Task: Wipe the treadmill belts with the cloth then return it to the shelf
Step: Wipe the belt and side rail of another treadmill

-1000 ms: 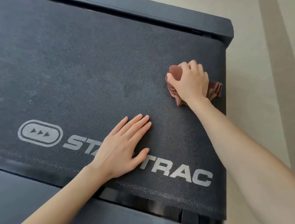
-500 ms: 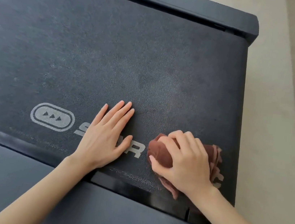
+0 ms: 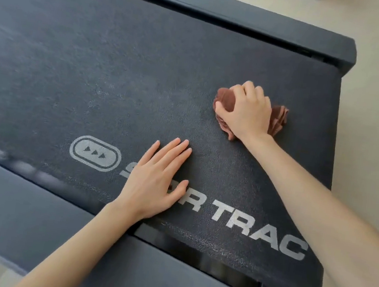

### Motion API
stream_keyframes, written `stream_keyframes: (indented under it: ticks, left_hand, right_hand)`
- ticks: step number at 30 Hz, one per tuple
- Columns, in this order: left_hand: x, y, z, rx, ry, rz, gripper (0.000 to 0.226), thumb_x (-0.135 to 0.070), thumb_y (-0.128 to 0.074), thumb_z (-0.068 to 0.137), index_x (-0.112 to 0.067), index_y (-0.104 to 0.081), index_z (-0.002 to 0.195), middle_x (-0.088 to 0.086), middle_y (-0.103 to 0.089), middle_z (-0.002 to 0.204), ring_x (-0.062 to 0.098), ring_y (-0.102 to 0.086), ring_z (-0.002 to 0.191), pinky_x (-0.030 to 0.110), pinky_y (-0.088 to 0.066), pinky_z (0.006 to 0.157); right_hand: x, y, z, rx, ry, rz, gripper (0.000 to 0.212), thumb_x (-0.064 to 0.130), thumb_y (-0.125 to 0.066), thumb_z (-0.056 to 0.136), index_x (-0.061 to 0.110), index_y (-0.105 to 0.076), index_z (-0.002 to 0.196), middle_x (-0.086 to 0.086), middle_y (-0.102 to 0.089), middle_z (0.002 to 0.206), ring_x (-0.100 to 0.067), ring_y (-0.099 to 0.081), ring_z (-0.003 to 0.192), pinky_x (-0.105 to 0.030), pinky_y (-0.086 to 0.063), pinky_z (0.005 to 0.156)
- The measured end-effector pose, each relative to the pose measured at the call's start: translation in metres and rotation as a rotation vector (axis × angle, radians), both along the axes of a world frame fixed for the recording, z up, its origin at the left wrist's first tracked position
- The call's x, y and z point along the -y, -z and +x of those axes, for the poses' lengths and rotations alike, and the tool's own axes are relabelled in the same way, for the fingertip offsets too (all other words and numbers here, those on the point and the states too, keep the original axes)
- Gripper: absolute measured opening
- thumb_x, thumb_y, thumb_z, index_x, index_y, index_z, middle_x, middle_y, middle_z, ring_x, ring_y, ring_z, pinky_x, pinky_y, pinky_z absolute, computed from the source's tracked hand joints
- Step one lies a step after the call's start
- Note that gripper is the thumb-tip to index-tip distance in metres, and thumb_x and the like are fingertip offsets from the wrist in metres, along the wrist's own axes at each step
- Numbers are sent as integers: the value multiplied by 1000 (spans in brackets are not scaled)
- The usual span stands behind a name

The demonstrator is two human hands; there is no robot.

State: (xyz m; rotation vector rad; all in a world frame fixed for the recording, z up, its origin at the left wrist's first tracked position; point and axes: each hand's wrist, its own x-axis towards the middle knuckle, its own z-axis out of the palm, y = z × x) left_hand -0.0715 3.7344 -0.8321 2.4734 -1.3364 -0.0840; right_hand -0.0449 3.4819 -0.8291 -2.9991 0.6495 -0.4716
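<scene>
Our right hand (image 3: 249,111) bunches the brown cloth (image 3: 278,118) against the dark treadmill belt (image 3: 120,73) near its far right edge, fingers curled tight around the wad. Our left hand (image 3: 153,182) lies flat on the printed logo (image 3: 259,228), fingers straight and close together.

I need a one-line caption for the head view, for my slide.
Right hand grips a brown cloth on the treadmill belt; left hand rests flat.
</scene>
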Motion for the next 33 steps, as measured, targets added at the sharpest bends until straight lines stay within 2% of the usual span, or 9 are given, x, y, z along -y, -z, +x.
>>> stream_keyframes:
  ticks: [4,8,11,15,20,23,28,33]
  left_hand:
    - [-17,1,12,58,-91,52,68,-49,-31,86,-14,-37,143,-2,-30,152,14,-19,143,44,-12,118]
    - [-28,4,21,39,-147,61,69,-50,-29,86,-15,-34,145,-4,-25,154,12,-14,144,46,-9,118]
    - [-28,6,19,30,-150,36,68,-49,-32,86,-15,-34,145,-4,-25,154,12,-14,144,48,-9,117]
    - [-27,9,21,19,-152,0,66,-47,-37,86,-15,-37,143,-4,-27,154,12,-16,144,49,-11,117]
    - [-28,9,23,17,-156,-33,64,-46,-39,86,-15,-41,142,-4,-33,151,12,-20,143,47,-12,117]
    - [-29,7,22,27,-161,-41,63,-45,-38,86,-15,-41,141,-4,-34,150,12,-21,143,46,-12,118]
    - [-29,2,20,43,-172,3,64,-46,-31,87,-16,-38,143,-5,-31,152,10,-18,143,42,-10,118]
    - [-36,1,17,60,-216,81,62,-45,-35,91,-15,-32,146,-3,-27,154,11,-16,144,32,-6,119]
  right_hand:
    - [-67,-1,-86,86,-175,63,40,50,-55,76,16,-61,96,-5,-56,94,-28,-51,88,-39,-40,72]
    - [-118,4,-158,114,-311,92,35,47,-61,73,17,-62,90,-4,-55,86,-28,-50,77,-39,-41,64]
    - [-111,2,-145,85,-346,101,35,47,-61,73,17,-65,90,-3,-56,84,-27,-54,75,-39,-43,63]
    - [-91,1,-77,53,-313,104,40,52,-56,77,17,-63,95,-4,-56,89,-27,-54,82,-39,-44,68]
    - [-51,1,55,-4,-151,73,47,54,-49,84,14,-56,107,-9,-54,108,-30,-52,99,-40,-40,77]
    - [-44,3,89,13,-108,61,49,53,-48,87,12,-55,114,-11,-53,115,-32,-50,105,-41,-40,81]
    - [-55,3,50,28,-182,27,48,52,-47,88,13,-56,113,-10,-54,113,-31,-49,102,-41,-40,77]
    - [-88,1,-50,65,-376,65,42,50,-53,84,15,-62,105,-7,-58,101,-28,-53,90,-38,-44,71]
